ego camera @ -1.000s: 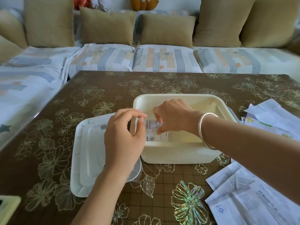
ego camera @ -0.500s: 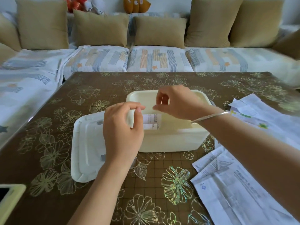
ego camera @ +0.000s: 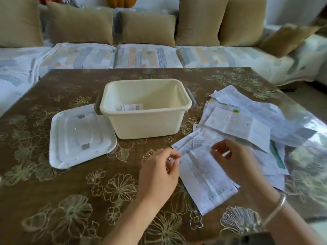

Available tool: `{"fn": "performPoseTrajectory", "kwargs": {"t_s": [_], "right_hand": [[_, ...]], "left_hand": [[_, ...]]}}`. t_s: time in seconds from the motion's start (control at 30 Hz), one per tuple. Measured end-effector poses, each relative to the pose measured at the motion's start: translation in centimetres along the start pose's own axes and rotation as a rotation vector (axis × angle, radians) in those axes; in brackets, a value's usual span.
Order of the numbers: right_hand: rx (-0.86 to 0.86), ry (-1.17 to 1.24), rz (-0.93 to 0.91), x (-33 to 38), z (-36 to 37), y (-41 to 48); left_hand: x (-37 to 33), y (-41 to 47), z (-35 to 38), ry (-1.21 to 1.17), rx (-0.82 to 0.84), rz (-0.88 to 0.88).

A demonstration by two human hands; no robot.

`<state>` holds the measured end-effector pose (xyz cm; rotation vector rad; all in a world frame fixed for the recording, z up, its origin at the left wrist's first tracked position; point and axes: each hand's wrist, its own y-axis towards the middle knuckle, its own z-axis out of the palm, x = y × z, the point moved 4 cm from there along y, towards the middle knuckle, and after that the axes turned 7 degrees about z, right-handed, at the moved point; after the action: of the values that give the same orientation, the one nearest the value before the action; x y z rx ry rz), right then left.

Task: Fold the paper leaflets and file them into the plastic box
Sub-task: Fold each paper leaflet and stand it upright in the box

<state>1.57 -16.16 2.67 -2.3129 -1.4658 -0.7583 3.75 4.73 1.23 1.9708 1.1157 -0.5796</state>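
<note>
Lid [ego camera: 74,135] flat on the table [ego camera: 53,200], touching the box [ego camera: 145,124], and one folded leaflet [ego camera: 131,107] sits inside. Left hand [ego camera: 157,175] is curled tight, thumb and forefinger pinching the left edge of an open sheet [ego camera: 203,177]. Right hand [ego camera: 237,163] is curled at its top edge, too blurred to call the grip. The pile [ego camera: 247,121] lies right of the box.

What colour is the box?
The plastic box is cream, pale yellowish-white, with grey latches; the head view shows it.

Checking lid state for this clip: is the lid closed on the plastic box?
No, the lid lies flat beside the open plastic box, to its left.
</note>
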Motion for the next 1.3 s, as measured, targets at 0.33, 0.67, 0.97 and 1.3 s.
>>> {"fn": "performPoseTrajectory", "kwargs": {"t_s": [0.33,0.67,0.97,1.3], "right_hand": [[0.096,-0.13,0.121,-1.6,1.4,-1.4],[0.042,0.301,-0.168,1.7,-1.3,-5.4],[0.162,0.506,-0.38,2.6,2.8,-7.9],[0.122,0.166,-0.549,1.1,6.4,-8.6]], "left_hand": [[-1.5,-3.8,2.6,-0.015,0.218,-0.084],[-0.4,-5.3,-0.3,-0.356,-0.069,-0.282],[1.0,-6.1,-5.4,-0.09,-0.134,0.081],[4.2,-9.2,-4.4,0.173,0.034,0.09]]}}
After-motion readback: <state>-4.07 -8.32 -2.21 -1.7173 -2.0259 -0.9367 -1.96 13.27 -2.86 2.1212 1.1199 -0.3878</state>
